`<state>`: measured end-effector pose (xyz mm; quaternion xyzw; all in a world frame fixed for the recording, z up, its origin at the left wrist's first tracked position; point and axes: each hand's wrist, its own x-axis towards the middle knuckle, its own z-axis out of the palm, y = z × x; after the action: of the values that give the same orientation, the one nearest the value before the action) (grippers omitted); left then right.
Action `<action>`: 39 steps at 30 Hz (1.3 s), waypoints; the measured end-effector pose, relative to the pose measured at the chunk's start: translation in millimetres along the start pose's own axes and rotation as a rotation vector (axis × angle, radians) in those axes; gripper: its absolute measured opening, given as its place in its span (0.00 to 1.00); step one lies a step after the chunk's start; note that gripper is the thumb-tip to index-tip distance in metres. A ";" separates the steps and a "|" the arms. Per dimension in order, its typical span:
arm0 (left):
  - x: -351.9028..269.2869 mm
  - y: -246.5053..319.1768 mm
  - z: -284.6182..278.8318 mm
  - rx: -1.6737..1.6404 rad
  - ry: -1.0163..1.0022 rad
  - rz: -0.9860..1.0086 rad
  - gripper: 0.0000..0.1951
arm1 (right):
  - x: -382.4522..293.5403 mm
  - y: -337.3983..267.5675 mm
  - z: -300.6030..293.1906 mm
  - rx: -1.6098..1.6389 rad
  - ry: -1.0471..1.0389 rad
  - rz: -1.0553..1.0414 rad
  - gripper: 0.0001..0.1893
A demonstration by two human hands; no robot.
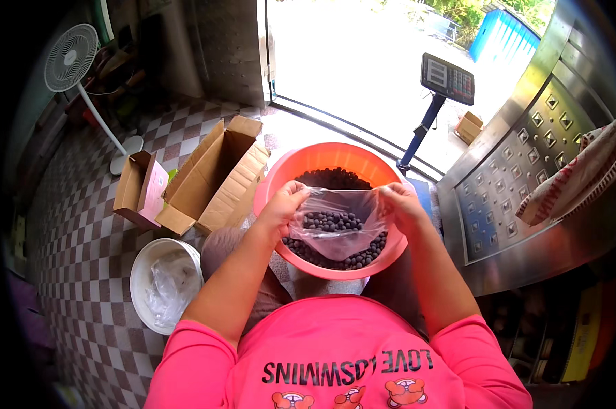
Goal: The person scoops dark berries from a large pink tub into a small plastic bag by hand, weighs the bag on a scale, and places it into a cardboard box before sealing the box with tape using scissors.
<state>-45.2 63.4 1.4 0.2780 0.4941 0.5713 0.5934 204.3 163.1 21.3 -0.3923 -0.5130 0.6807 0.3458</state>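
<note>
Between my two hands a clear plastic bag [338, 237] is stretched out by its top edge. My left hand [286, 207] grips one upper corner between thumb and fingers, and my right hand [402, 204] pinches the other. Dark round berries or small fruits [333, 222] show at the middle of the bag; whether they lie inside it or are seen through it, I cannot tell. Below the bag is a large red-orange plastic basin [322, 272], close in front of my knees. Loose dark fruits [333, 178] of the same kind fill its lower part.
Left of the basin stand an open cardboard box [231, 184] and a smaller pink-sided carton [152, 191]. A white bucket [139, 286] holds crumpled clear plastic bags [172, 289]. Beyond the basin rises a platform scale's display [447, 79]. A pedestal fan [71, 57] stands far left; a metal door [517, 168] is at right.
</note>
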 end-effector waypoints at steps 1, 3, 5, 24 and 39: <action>-4.3 8.2 3.3 -0.007 0.014 0.002 0.03 | -2.1 -8.1 -1.1 0.146 -0.014 -0.010 0.07; -13.7 21.0 3.5 0.000 0.014 -0.030 0.03 | -12.3 -25.7 2.6 0.206 -0.028 -0.026 0.05; -17.1 26.0 2.1 0.019 0.013 0.003 0.04 | -19.9 -38.1 7.7 0.437 -0.034 -0.050 0.04; -37.6 77.6 60.0 0.427 -0.058 0.076 0.06 | -32.0 -23.9 -32.2 0.425 0.241 -0.211 0.09; -68.4 111.2 12.8 0.332 -0.099 -0.041 0.03 | -46.5 -59.8 3.8 -0.049 -0.056 -0.352 0.08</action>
<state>-68.8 22.6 123.8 0.3899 0.5572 0.4553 0.5747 226.0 134.9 88.3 -0.2856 -0.5995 0.6075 0.4358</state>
